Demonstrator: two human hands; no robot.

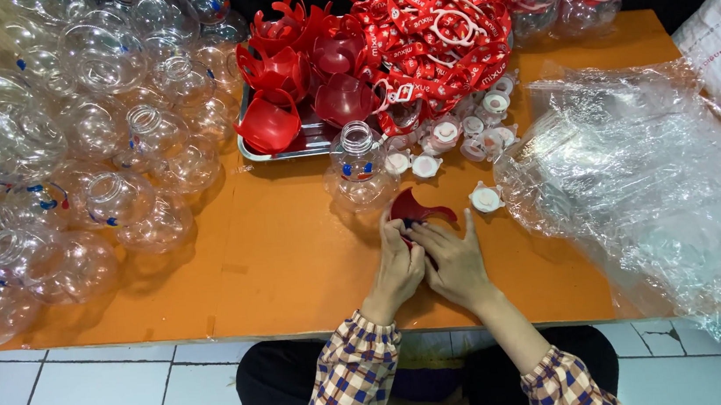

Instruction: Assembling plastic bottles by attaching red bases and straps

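Both my hands meet over the orange table (295, 253). My left hand (399, 269) and my right hand (454, 259) together grip a red plastic cup-shaped piece (418, 209), its curved lip pointing right. Just beyond it stands a clear round plastic bottle (359, 169) with an open neck. A white cap (485, 198) lies on the table right of the red piece, apart from my fingers.
A heap of clear round bottles (91, 149) fills the left side. A metal tray (307, 146) holds red plastic pieces (295, 68). Red printed straps (441, 36) pile at the back, white caps (468, 130) below them. Crumpled clear plastic bags (650, 192) cover the right.
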